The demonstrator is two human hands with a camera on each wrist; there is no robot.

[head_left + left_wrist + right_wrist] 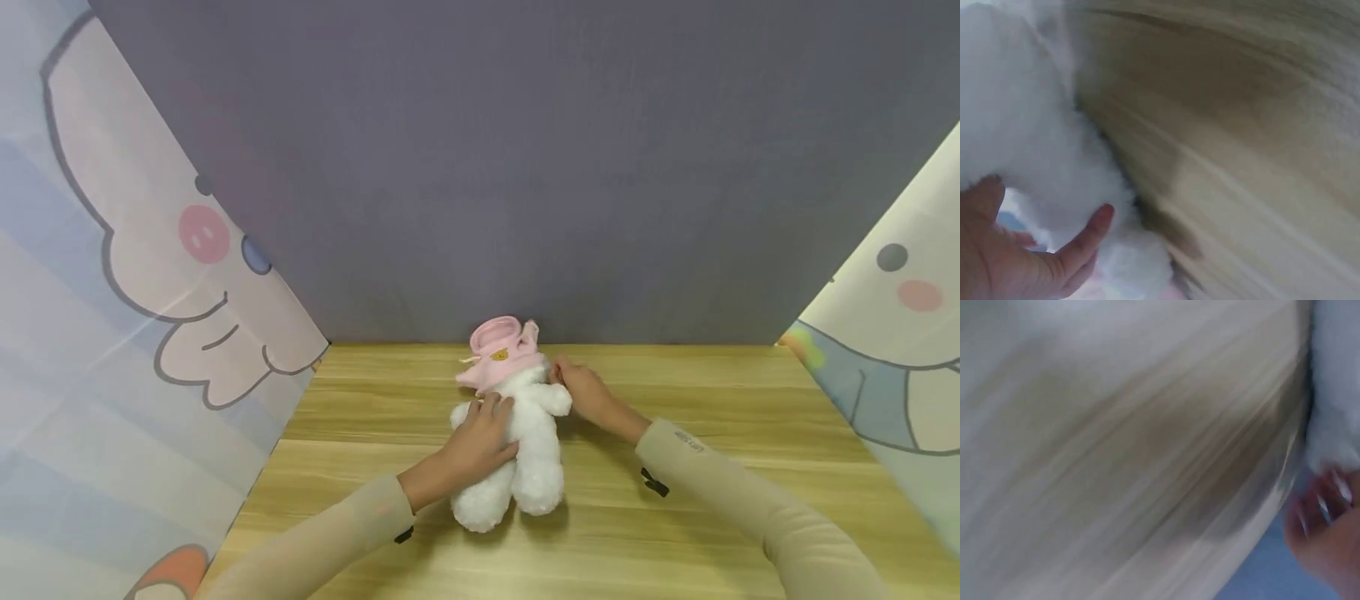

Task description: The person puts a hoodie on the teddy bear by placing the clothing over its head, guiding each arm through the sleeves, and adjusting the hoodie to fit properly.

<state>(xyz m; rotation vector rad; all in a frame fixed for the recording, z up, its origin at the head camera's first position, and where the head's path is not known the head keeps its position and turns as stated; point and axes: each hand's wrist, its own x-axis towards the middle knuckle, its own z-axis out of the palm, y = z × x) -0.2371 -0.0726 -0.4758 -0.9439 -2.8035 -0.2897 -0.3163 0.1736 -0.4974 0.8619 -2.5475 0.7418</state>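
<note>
A white plush toy (537, 437) lies on the wooden table, its legs toward me. Pink doll clothing (508, 358) with a small yellow-brown motif covers its head end, and a round collar opening faces up at the far end. My left hand (480, 437) holds the toy's body, fingers on the chest and thumb lower down; the left wrist view shows that hand (1029, 256) against the fur. Beside the toy's right-hand arm, my right hand (588, 393) has curled fingers close to the clothing's edge. Whether they pinch it is hidden; the right wrist view is blurred.
The wooden tabletop (712, 383) meets a grey upright panel (570, 183) just beyond the clothing. Cartoon-printed cloths stand on the left (150, 250) and right (900, 350). Dark straps (654, 482) show at both sleeves.
</note>
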